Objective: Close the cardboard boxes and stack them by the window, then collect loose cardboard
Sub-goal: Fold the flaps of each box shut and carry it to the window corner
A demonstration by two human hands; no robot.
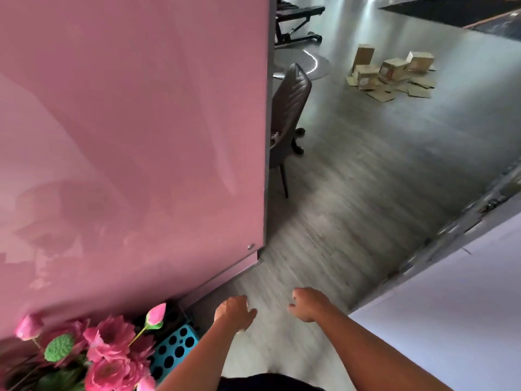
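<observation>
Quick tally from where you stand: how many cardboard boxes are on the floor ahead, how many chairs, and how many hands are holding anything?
Cardboard boxes: 4, with loose flat cardboard around them
Chairs: 1
Hands holding something: 0; left hand and right hand empty
Total: 5

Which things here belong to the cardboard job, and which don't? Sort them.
Job: cardboard boxes; loose cardboard flat on the floor beside them; left hand and right hand, both holding nothing.

Not job: chair; pink flowers; pink panel.

Four small brown cardboard boxes (390, 67) clustered far off on the grey floor (366, 170), one upright, others tilted; flat loose cardboard (406, 88) scattered around them.
</observation>
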